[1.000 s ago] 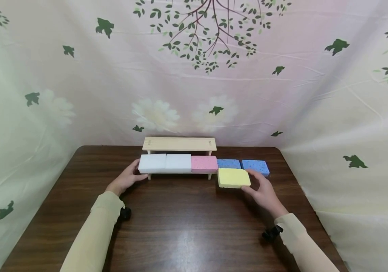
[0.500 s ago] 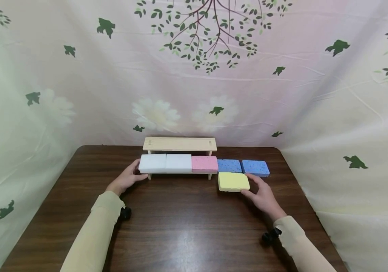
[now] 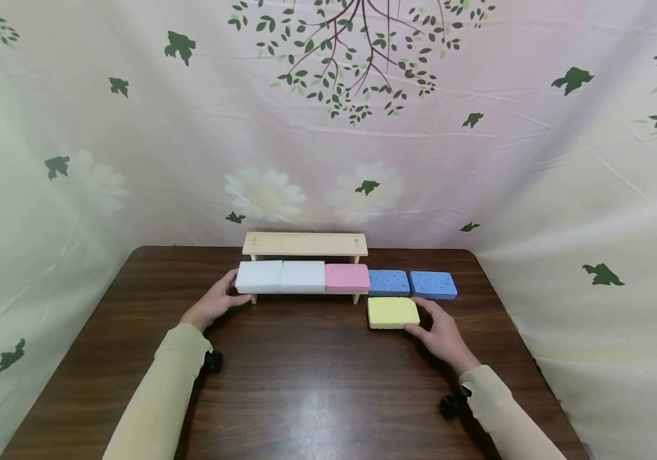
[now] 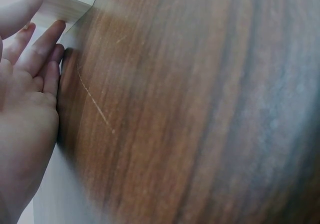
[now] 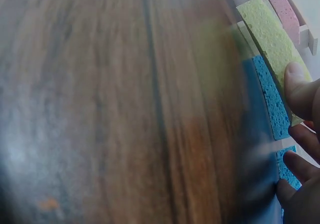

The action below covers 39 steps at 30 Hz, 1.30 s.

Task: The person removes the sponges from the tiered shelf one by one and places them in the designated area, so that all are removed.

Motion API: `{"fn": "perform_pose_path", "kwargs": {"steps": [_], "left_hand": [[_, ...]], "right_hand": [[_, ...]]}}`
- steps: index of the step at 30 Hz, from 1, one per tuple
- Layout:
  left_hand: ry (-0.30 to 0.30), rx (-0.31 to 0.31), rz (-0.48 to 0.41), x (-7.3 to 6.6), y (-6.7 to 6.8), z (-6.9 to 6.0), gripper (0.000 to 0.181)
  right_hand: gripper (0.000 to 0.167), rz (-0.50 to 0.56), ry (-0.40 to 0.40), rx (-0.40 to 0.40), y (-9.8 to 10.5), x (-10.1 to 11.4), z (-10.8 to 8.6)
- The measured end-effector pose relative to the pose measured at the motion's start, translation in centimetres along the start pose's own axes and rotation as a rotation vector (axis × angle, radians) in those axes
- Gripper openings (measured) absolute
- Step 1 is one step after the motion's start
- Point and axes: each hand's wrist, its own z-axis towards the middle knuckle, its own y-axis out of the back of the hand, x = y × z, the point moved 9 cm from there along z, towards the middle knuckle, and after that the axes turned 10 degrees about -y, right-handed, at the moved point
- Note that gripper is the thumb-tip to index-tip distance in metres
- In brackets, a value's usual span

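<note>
My right hand (image 3: pixel 440 332) pinches the right end of a yellow sponge (image 3: pixel 393 313) between thumb and fingers, in front of the left blue sponge (image 3: pixel 388 282). In the right wrist view the thumb presses on the yellow sponge (image 5: pixel 272 44). My left hand (image 3: pixel 213 303) rests at the left end of a row on the wooden rack (image 3: pixel 305 243): two white sponges (image 3: pixel 259 276) and a pink sponge (image 3: pixel 347 277). Its thumb lies by the rack's front. The left wrist view shows fairly straight fingers (image 4: pixel 42 47) near the pale wood; their contact with the sponge is hidden.
A second blue sponge (image 3: pixel 433 285) lies on the brown table (image 3: pixel 305 383) at the far right of the row. A printed cloth (image 3: pixel 305 140) hangs behind the table and along both sides.
My right hand has drawn the yellow sponge toward me and slightly left, and lowered it, uncovering more of the blue sponge behind. The left hand has stayed in place.
</note>
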Motion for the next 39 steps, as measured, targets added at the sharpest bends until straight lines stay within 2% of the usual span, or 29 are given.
{"fn": "perform_pose_path", "kwargs": {"steps": [7,12,15,24,31,39], "left_hand": [[-0.004,0.001,-0.015,-0.1,0.0,0.0,0.083],[-0.018,-0.005,0.014,1.9,0.3,0.7,0.085],[-0.034,-0.007,0.024,2.6,0.4,1.0,0.086],[-0.027,-0.011,0.029,3.1,0.6,1.0,0.088],[-0.023,-0.014,0.01,2.9,0.6,1.0,0.088],[-0.038,-0.012,0.054,2.9,0.6,1.0,0.088]], "right_hand": [[0.067,-0.02,0.005,0.001,-0.2,-0.1,0.0],[0.068,-0.037,0.002,0.006,-0.3,-0.3,0.1],[0.068,-0.047,-0.003,0.013,-0.4,-0.3,0.2],[0.068,-0.077,-0.014,0.036,-0.4,-0.1,0.3],[0.067,-0.112,-0.021,0.055,-0.5,-0.2,0.8],[0.067,-0.149,-0.028,0.069,-0.5,-0.2,1.4]]}}
